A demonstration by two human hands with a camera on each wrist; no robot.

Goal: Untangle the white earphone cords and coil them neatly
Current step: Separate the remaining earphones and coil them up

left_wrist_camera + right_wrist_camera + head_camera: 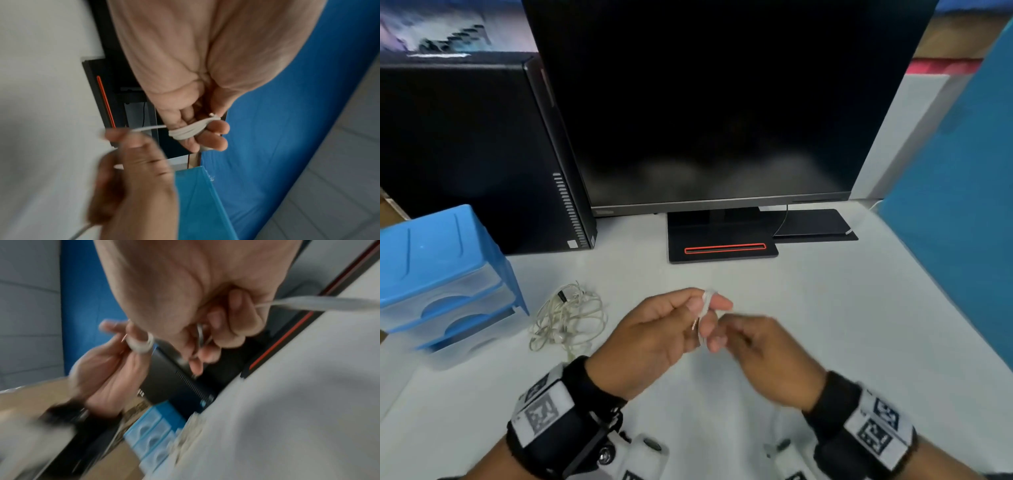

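Head view is showing both hands working just above the white desk (808, 308), in front of the dark monitor (722, 102). The left hand (654, 329) is acting as a spool: two of its fingers (213, 141) are sticking out together and the white earphone cord (187, 132) is sitting around them in several tight turns, touching skin all the way round. I'm guessing that's the point of holding them stiff like that, so every loop is coming out the same size.

The right hand (767, 353) is curling closed on the free strand, pinching it between thumb and fingertips, and in the left wrist view that strand is running taut from the wound bundle across to it. Keeping it tight is probably what's stopping the turns sliding off. It's blurry though, so exactly which fingers are pinching I can't tell.

Meanwhile a second tangled cord pile (568, 318) is lying loose on the desk to the left, just beside the blue drawer unit (438, 260) and near the black PC tower (465, 154). Nobody's touching it, so I'd say that one is waiting its turn.
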